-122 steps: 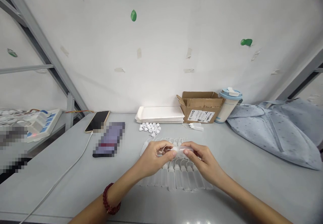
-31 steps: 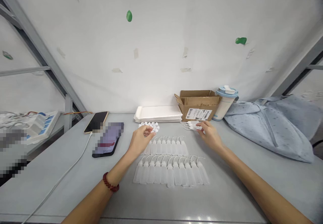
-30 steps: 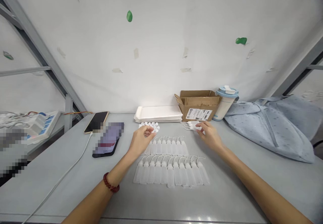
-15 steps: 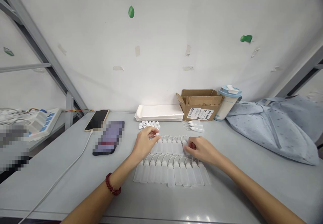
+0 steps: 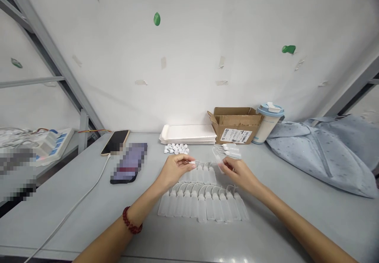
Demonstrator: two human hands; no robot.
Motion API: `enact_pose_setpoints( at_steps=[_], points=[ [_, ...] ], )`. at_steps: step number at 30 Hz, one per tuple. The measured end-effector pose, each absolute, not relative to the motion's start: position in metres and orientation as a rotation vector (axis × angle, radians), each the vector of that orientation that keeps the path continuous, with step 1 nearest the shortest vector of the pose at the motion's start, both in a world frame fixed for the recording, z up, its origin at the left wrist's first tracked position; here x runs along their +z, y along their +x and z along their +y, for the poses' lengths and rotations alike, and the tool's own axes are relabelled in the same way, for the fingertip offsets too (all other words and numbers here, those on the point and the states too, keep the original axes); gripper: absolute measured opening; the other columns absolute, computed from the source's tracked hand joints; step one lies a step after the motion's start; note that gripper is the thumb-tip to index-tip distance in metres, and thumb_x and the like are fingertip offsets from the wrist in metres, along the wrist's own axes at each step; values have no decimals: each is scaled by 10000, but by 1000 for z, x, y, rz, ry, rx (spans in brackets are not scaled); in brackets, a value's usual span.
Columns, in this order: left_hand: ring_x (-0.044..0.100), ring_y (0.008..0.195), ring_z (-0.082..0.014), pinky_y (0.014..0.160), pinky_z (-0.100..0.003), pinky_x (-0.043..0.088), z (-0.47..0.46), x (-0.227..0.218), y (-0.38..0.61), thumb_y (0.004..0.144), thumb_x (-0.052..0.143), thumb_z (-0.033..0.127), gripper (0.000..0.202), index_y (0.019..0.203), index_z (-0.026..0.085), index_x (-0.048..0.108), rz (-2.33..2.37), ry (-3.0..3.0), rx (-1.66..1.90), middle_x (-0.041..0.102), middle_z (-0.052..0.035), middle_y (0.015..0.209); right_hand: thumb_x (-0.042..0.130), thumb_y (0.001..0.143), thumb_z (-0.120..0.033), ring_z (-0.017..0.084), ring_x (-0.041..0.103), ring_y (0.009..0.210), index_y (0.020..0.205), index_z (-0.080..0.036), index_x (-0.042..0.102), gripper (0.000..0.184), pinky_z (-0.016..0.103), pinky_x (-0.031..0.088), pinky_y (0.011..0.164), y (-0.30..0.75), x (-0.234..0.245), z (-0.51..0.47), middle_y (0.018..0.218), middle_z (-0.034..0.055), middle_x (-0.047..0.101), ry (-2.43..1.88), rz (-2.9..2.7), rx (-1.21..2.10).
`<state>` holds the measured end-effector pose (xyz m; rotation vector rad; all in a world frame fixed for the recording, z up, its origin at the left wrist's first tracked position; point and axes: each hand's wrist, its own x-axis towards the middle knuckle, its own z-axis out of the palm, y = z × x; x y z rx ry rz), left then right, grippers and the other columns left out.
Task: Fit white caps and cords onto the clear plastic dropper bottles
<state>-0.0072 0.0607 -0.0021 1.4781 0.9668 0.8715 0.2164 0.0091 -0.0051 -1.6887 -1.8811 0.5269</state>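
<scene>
My left hand (image 5: pixel 172 169) pinches a small white cap (image 5: pixel 192 162) between thumb and fingertips, above the far row of bottles. A little to its right, my right hand (image 5: pixel 238 172) holds a small translucent squeeze bottle (image 5: pixel 218 162) tilted up off the table. Two rows of the same small translucent bottles (image 5: pixel 204 207) lie side by side on the grey table (image 5: pixel 89 223) just below both hands. A heap of loose white caps (image 5: pixel 177 149) lies beyond my left hand. A few more bottles (image 5: pixel 229 149) lie beyond my right hand.
A stack of white trays (image 5: pixel 188 134), an open cardboard box (image 5: pixel 235 125) and a lidded cup (image 5: pixel 267 123) line the wall. Two phones (image 5: pixel 115 142) and a white cable (image 5: pixel 74 205) lie at left, a blue cloth bag (image 5: pixel 325 152) at right, a power strip (image 5: pixel 47 142) far left.
My left hand came back from the cap heap with a cap, and my right hand came back from the loose bottles with one. Both hands have drawn together above the rows.
</scene>
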Motion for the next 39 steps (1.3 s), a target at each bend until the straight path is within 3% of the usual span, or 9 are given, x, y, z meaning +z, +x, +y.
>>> enact_pose_setpoints(
  at_steps=[6, 10, 21, 29, 35, 39],
  points=[
    [565, 819, -136, 777, -253, 429, 53, -1, -7, 681, 710, 276, 268, 932, 185, 687, 813, 1371, 749, 655, -28, 865, 402, 871, -444, 96, 436, 532, 673, -158, 507, 363, 225, 317, 500, 201, 9, -7, 623, -8, 513, -1327, -1708, 1170],
    [553, 738, -98, 774, -246, 425, 51, 0, -6, 676, 722, 244, 239, 903, 178, 687, 714, 1262, 728, 643, -17, 850, 419, 870, -426, 83, 432, 511, 691, -138, 539, 359, 221, 314, 487, 194, 13, -14, 655, 7, 538, -1181, -1642, 1409],
    [567, 724, -116, 725, -251, 436, 45, 6, -5, 652, 735, 266, 216, 827, 153, 676, 617, 1257, 669, 634, -26, 822, 425, 862, -429, 81, 392, 475, 745, -128, 577, 357, 222, 280, 466, 190, 9, -15, 553, -25, 450, -1127, -1509, 1545],
    [587, 764, -156, 690, -256, 450, 42, 8, -3, 659, 722, 280, 205, 806, 149, 668, 683, 1412, 671, 646, -41, 813, 437, 853, -471, 64, 345, 459, 624, -156, 455, 390, 219, 271, 449, 191, 5, -12, 560, -38, 414, -1179, -1513, 1501],
    [583, 767, -152, 696, -255, 450, 42, 4, -2, 680, 706, 268, 175, 794, 142, 666, 635, 1411, 711, 640, -49, 846, 452, 847, -500, 49, 312, 428, 888, -184, 480, 319, 212, 219, 451, 189, 5, -14, 571, -71, 388, -1118, -1377, 1613],
    [576, 806, -160, 714, -257, 453, 43, 5, -2, 674, 711, 259, 184, 810, 144, 665, 600, 1398, 739, 626, -52, 867, 481, 823, -532, 46, 296, 420, 938, -212, 458, 342, 207, 192, 457, 188, 6, -15, 564, -78, 369, -1086, -1241, 1716]
  ],
)
